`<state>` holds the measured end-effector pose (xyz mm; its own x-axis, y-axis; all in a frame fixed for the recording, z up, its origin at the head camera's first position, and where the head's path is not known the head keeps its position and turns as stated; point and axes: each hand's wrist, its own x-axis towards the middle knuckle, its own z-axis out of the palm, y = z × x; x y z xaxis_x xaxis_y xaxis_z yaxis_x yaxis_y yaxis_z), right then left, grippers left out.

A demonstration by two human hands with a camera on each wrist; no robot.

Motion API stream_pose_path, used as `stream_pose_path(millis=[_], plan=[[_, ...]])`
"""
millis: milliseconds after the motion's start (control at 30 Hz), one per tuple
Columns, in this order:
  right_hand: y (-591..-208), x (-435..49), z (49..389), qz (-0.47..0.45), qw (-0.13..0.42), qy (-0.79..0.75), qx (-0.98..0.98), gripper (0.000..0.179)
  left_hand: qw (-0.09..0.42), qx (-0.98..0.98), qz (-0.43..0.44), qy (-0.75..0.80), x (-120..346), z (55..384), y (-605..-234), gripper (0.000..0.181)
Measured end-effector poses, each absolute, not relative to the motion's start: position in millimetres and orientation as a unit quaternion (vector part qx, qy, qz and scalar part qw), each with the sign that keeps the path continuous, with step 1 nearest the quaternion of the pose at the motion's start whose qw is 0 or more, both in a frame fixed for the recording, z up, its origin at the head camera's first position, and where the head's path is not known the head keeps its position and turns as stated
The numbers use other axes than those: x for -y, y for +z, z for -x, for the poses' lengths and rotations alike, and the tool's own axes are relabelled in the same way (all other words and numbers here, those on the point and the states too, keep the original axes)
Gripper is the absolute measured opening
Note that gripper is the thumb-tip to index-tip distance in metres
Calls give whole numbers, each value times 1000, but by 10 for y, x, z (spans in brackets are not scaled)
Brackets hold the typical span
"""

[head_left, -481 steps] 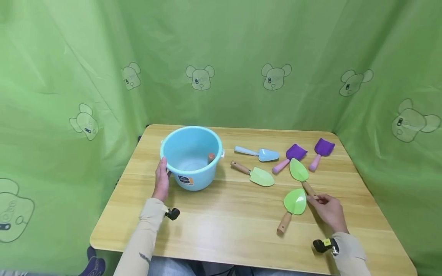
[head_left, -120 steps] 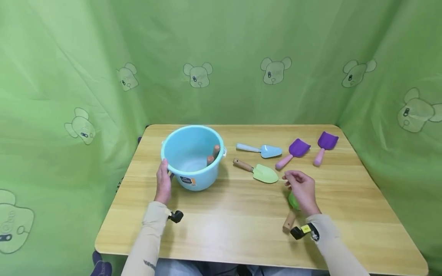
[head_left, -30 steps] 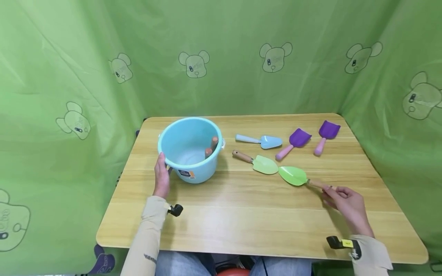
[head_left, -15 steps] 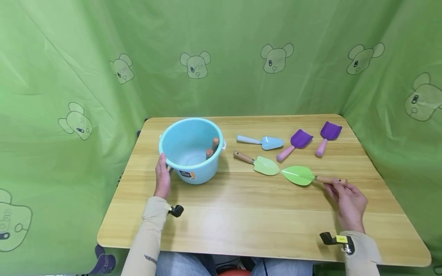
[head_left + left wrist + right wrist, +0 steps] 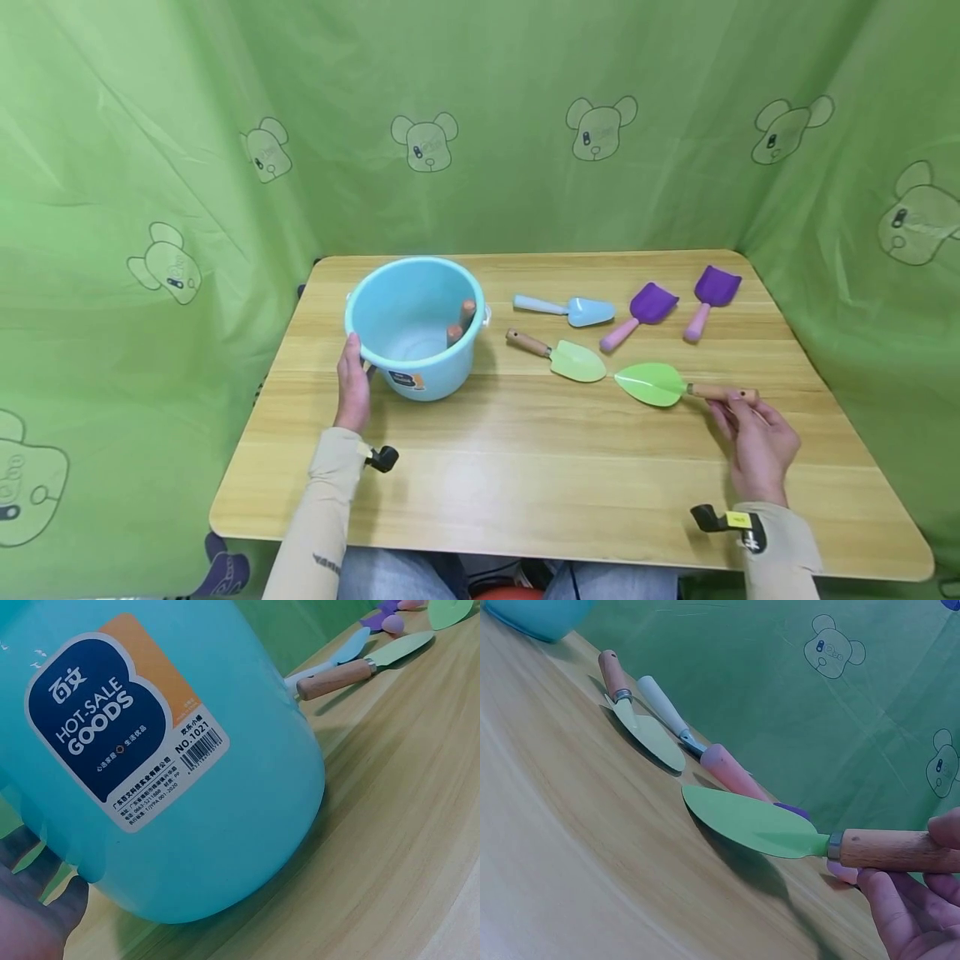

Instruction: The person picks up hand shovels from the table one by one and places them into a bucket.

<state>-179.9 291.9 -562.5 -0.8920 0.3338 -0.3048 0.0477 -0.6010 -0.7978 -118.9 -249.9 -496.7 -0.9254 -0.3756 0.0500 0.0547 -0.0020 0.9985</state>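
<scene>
My left hand rests against the left side of a light blue bucket, its fingers fairly straight. In the left wrist view the fingertips lie beside the labelled bucket wall. Inside the bucket, two brown handle ends stick up; what is below them is hidden. My right hand pinches the wooden handle of a bright green leaf-shaped trowel, blade pointing left. The right wrist view has this trowel's blade slightly above the tabletop, over its shadow.
A pale green trowel with a wooden handle lies just left of the held blade. Behind it are a light blue trowel and two purple shovels with pink handles, one nearer and one farther right. Green curtain surrounds the wooden table.
Since the oldest frame, one leaf-shaped trowel has left the table and a second handle shows in the bucket. The other leaf-shaped trowel has been picked up, turned leftward, and moved slightly right.
</scene>
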Motion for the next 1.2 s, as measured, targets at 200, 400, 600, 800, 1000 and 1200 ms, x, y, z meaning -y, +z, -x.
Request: stream_pose_path(millis=[200, 400, 600, 800, 1000, 1200], plan=[[-5617, -2931, 1804, 226, 87, 870, 430, 15, 166, 691, -131, -691, 2575, 1289, -5179, 62], [-5598, -2921, 1824, 221, 94, 870, 430, 16, 172, 682, -122, -700, 2567, 1294, -5174, 63], [-5520, -2914, 1826, 222, 97, 881, 407, 17, 176, 684, -123, -697, 2568, 1299, -5191, 62], [-5425, -2897, 1834, 219, 90, 884, 404, 20, 170, 687, -123, -696, 2583, 1299, -5200, 62], [-5377, -2857, 1873, 216, 92, 887, 398, 19, 163, 684, -113, -702, 2541, 1247, -5083, 63], [-5350, -2840, 1891, 203, 93, 889, 400, 18, 154, 686, -113, -702, 2480, 1180, -4932, 63]])
